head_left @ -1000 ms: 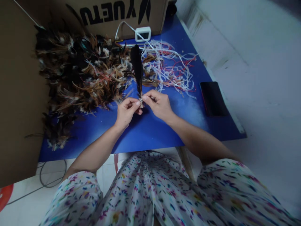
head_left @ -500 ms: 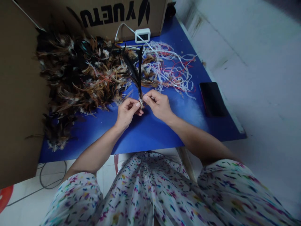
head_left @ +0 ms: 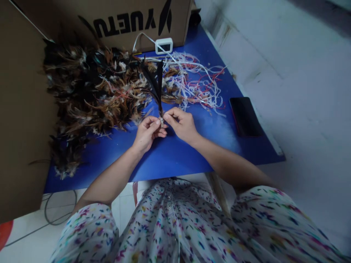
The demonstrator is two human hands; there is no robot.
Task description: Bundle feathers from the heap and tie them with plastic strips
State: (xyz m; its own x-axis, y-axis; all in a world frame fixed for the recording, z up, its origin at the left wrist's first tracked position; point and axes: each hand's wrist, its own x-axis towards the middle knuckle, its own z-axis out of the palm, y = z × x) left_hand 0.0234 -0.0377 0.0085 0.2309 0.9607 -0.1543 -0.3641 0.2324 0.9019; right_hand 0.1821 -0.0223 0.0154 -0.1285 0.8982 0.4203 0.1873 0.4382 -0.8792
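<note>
A small bunch of dark feathers (head_left: 157,86) stands upright above the blue table, its quill ends bound with something pale. My left hand (head_left: 146,133) pinches the bound quills between thumb and fingers. Closed against the same binding from the other side, my right hand (head_left: 181,124) has thumb and forefinger pressed together; whether they grip the quills or a thin tie is too small to make out. Behind and to the left spreads a big heap of brown and black feathers (head_left: 90,91). White and red strips (head_left: 200,84) lie tangled behind my right hand.
A cardboard box (head_left: 142,27) stands along the back of the blue table (head_left: 170,160), and a cardboard panel (head_left: 22,120) rises at the left. A small white device (head_left: 163,46) sits before the box. A dark phone (head_left: 246,117) lies near the right edge, beside the wall (head_left: 307,109).
The view has shifted slightly. Both hands keep their place at the quills; the feather bunch has turned a little, and its blades look closer together.
</note>
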